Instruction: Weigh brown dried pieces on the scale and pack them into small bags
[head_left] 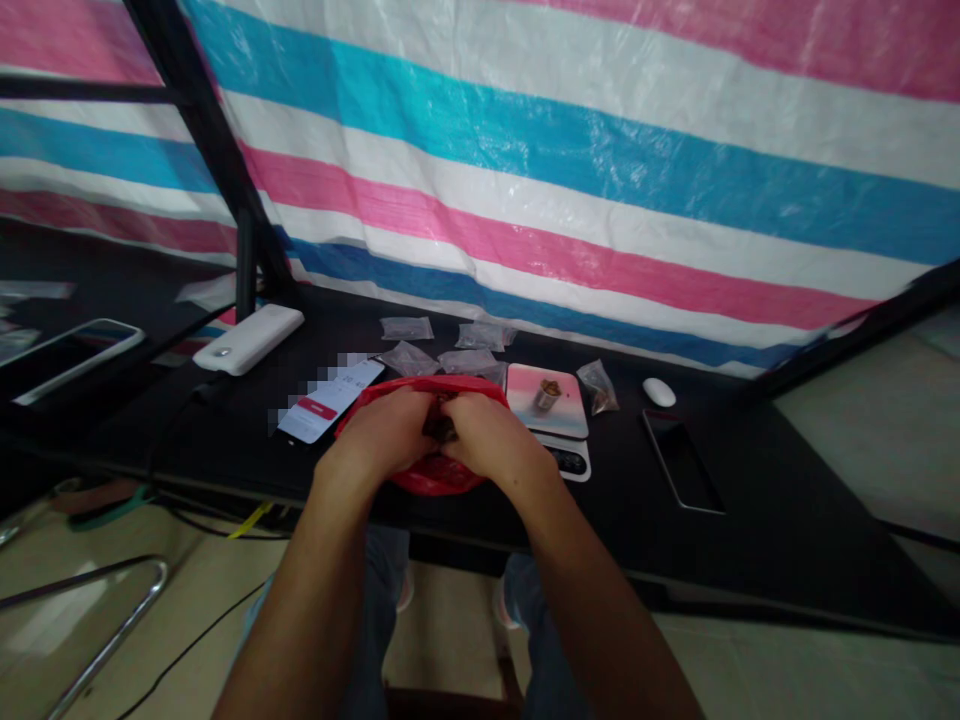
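Hands: left hand [382, 435] and right hand [495, 440] pressed close together, pinching a dark lump [442, 428], its kind unclear, above a red plastic bag [431, 478].
Beside: digital kitchen scale [525, 385] carrying a small metal cup [548, 396].
Farther: clear plastic bags [409, 358], white computer mouse [659, 392].

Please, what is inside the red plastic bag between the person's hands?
A dark brown mass shows at the opening of the red plastic bag, between the left hand and right hand. The hands and bag cover the rest.

A white computer mouse [659, 392] and a dark smartphone [681, 462] lie on the black desk [780, 540].
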